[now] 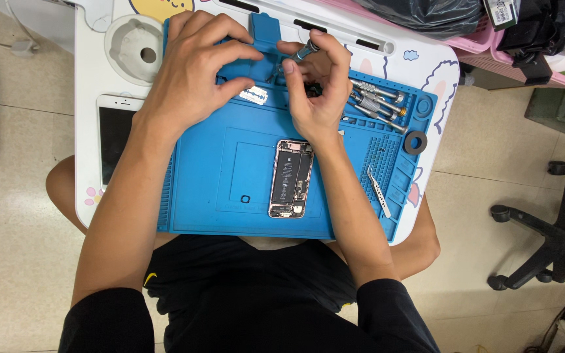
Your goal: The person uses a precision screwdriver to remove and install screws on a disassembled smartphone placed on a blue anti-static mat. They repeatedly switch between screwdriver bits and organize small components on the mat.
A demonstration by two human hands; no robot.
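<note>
Screwdriver (307,50) sits in right hand (315,91), beside left hand (194,72)

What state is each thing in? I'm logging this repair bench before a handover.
Phone body: opened, insides exposed, flat on the blue mat.
Phone screen: detached, lying left of mat.
Screwdriver: held in right hand.
Left hand: resting at mat's top.
Tweezers: lying unused.
Spare screwdrivers: lying in a row.

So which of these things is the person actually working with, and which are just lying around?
In use:
- right hand holding a small screwdriver
- left hand over the blue mat
- opened phone

Lying about:
- tweezers
- spare screwdrivers
- white phone
- office chair
</note>
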